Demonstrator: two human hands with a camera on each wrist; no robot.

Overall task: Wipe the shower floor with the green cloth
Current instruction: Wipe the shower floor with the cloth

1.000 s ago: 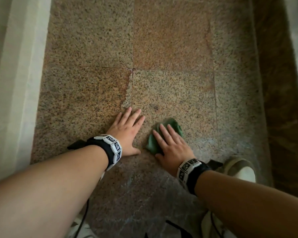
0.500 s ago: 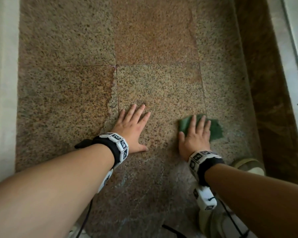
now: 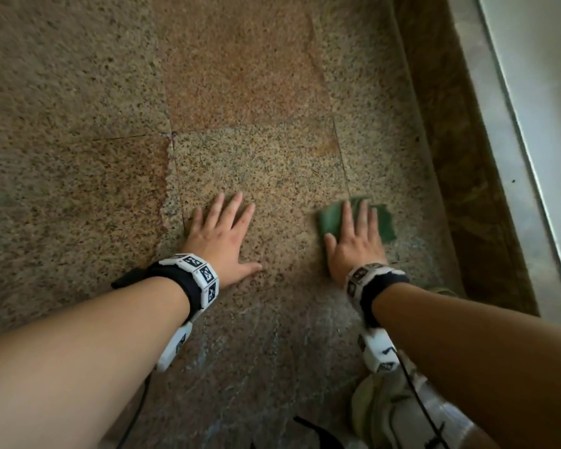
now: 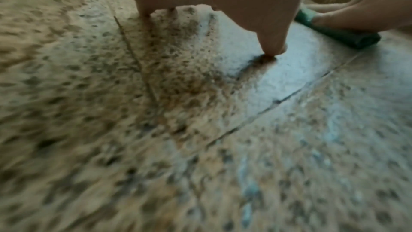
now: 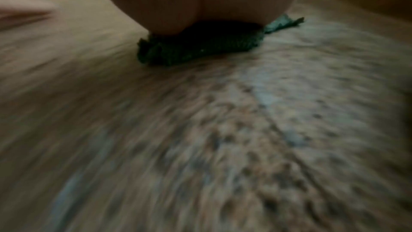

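where two hands (image 3: 222, 236) press, one green cloth (image 3: 329, 218)

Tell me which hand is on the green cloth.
The right hand: its straight fingers press the green cloth. The left hand lies flat on bare floor.

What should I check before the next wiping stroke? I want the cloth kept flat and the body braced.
1. Right hand flat on green cloth: ok.
2. Cloth touching the shower floor: ok.
3. Cloth spread flat: not ok, bunched at its near edge in the right wrist view.
4. Left hand braced on bare floor, apart from cloth: ok.
5. Floor wet enough: cannot tell.
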